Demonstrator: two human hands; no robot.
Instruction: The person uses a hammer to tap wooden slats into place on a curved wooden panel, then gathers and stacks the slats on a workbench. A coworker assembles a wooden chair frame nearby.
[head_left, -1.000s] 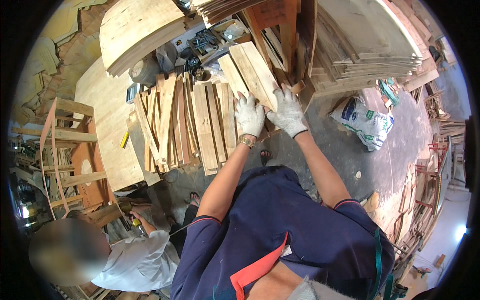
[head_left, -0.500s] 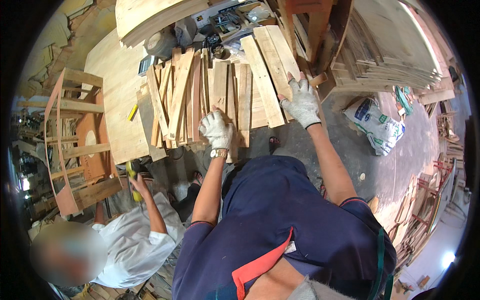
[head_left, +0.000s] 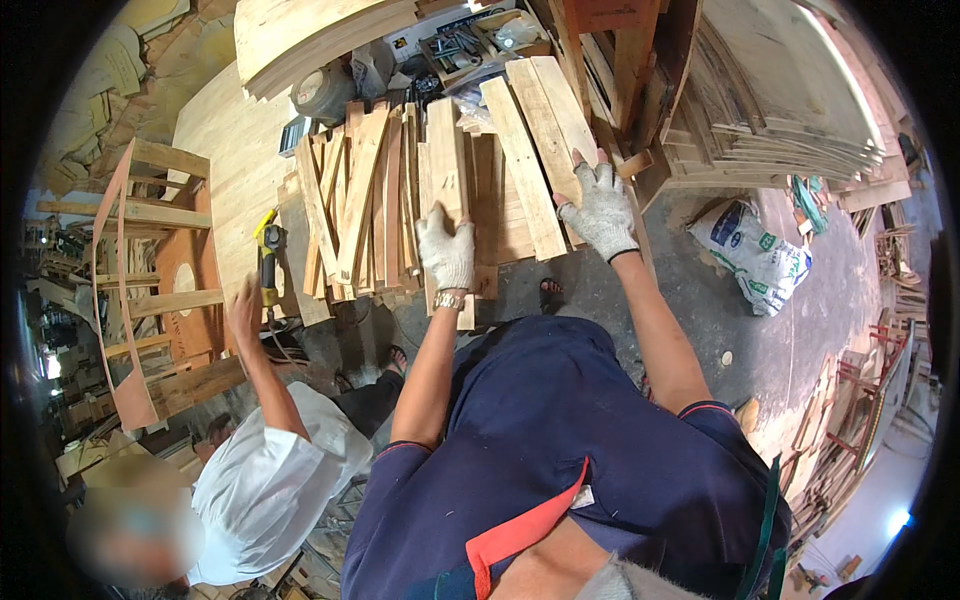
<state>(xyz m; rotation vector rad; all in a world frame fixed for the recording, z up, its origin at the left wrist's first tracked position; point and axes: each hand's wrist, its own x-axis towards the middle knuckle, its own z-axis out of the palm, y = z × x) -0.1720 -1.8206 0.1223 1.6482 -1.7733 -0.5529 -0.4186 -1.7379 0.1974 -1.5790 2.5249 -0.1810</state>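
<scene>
My left hand (head_left: 446, 248), in a pale fingerless work glove, is closed around the near part of a wooden board (head_left: 446, 150). That board lies lengthwise over other strips in the pile; the palm side of the hand is hidden. Farther right, my right hand (head_left: 600, 212), gloved the same way, rests with fingers spread on the near end of a wide pale board (head_left: 552, 110). Beside it lies a narrower board (head_left: 522, 165), slightly slanted. Left of my left hand, several loose wooden strips (head_left: 360, 195) overlap on the worktop.
A co-worker's bare hand (head_left: 243, 310) is near a yellow-and-black tool (head_left: 268, 255) on the plywood sheet (head_left: 235, 150) at left. A curved wooden frame (head_left: 160, 213) stands beyond. A tool box (head_left: 458, 52) sits at the back; a white sack (head_left: 752, 255) lies on the floor right.
The board under my left hand has shifted away from me, and the hand has moved slightly right. My right hand stays put. The co-worker has set the yellow tool on the plywood.
</scene>
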